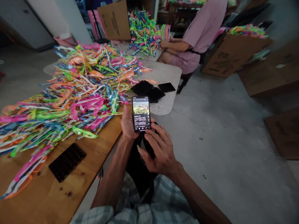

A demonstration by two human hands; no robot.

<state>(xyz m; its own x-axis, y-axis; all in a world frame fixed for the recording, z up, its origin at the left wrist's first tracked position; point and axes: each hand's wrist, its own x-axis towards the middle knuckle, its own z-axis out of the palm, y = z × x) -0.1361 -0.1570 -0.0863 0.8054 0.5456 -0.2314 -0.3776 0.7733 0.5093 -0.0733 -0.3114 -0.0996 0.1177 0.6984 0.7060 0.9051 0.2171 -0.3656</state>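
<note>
1. Phone (141,113), one, screen lit with a picture above lines of text; held upright over the lap, just off the corner of the wooden table.
2. Left hand (128,123), one: cradles the phone, thumb along its left edge; the other fingers are mostly hidden behind it, so their spacing cannot be told. Good practice: a light, even hold, with the screen tipped toward the eyes.
3. Right hand (161,149), one: fingers loosely extended and close together, thumb spread away, pinching nothing; fingertips by the lower right corner of the phone. Contact with the glass cannot be told. Good practice: one fingertip only on the screen, the rest lifted clear to avoid stray touches.
4. Wooden table (93,155), brown, knotted; carries part of a heap of plastic glasses (93,74) in pink, orange, green and blue, plus one black pad (67,162).
5. Speckled table (168,71), grey, rounded corners; carries more of the heap and several black mats (167,87).
6. Room: grey floor (210,118) with small dark scraps; cardboard box (233,56), filled with bright pieces; co-worker (203,28) in pink, seated, hands at another colourful pile (144,31).
</note>
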